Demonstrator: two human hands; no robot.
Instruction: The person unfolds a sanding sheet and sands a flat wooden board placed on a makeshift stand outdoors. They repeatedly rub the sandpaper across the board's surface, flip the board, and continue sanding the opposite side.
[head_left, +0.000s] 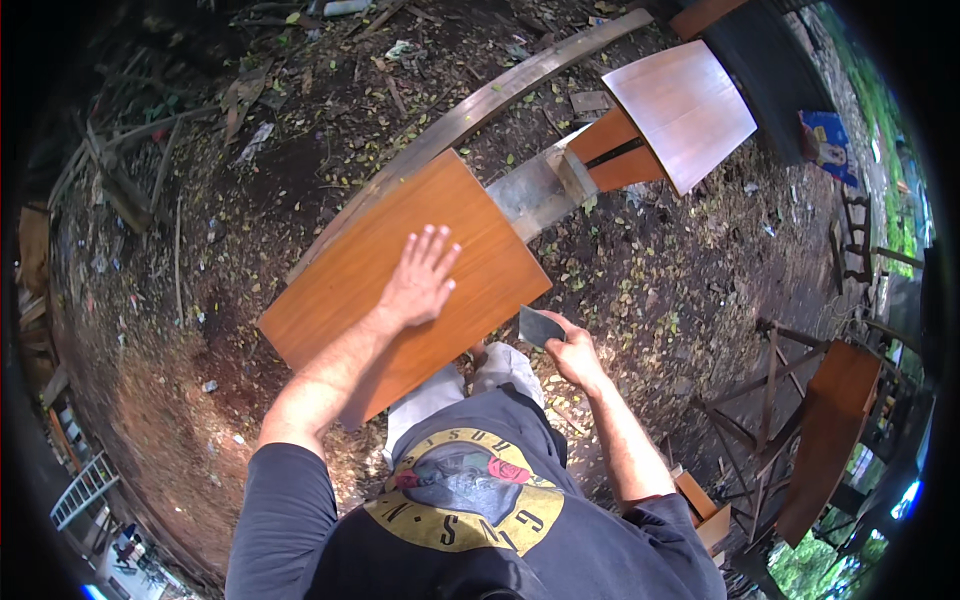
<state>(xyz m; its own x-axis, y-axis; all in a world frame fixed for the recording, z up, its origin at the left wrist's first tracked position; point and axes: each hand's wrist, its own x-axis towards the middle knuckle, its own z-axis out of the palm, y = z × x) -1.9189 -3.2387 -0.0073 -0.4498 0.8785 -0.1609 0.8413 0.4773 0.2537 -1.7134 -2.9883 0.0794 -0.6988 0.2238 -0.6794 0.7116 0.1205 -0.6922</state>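
Observation:
An orange-brown varnished wooden panel (440, 230) lies at a slant in front of me. My left hand (418, 280) is spread flat over its upper face, palm down, and seems to rest on the wood. Just off the panel's right corner, my right hand (573, 352) grips a small, dark grey rectangular sheet (540, 326) that looks like sandpaper. The fingers under the sheet are partly hidden. Between panel and sheet there is a narrow gap.
A long timber beam (500, 90) curves behind the panel. A grey plank (540, 190) leads to a second glossy wooden panel (685, 110) on a brown support. Another brown panel (830, 430) stands at right beside a wooden frame (765, 400). Leaves and scraps cover the dirt ground.

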